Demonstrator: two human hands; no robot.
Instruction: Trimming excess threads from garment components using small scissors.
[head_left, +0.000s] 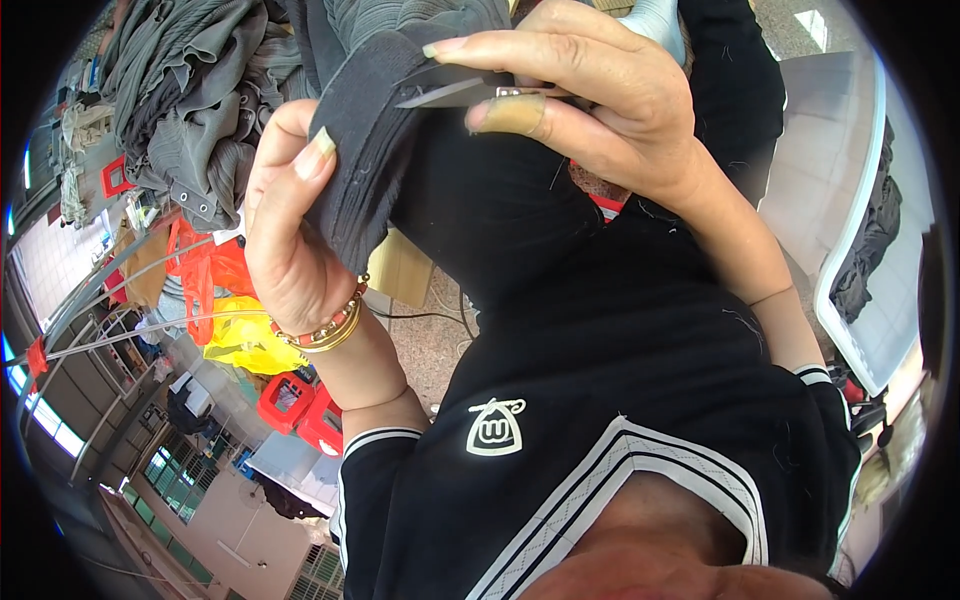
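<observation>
White crest emblem (pixel 495 428) with 1 letter on chest of black top (pixel 620 370); other print too small to read. Left hand (pixel 290 215) pinching grey fabric band (pixel 365 150), held up in front of black-clad legs. Right hand (pixel 610 100) gripping metal snips (pixel 455 95), blades at band's right edge, contact can't tell. Yellowish tape (pixel 512 114) on 1 right digit. Speckled floor (pixel 425 345) below. Grey garments (pixel 215 85) heaped upper left; yellow bag (pixel 245 338), 2 red containers (pixel 318 420) left. White bin (pixel 828 298) right, dark cloth (pixel 868 235) inside along its left rim.
</observation>
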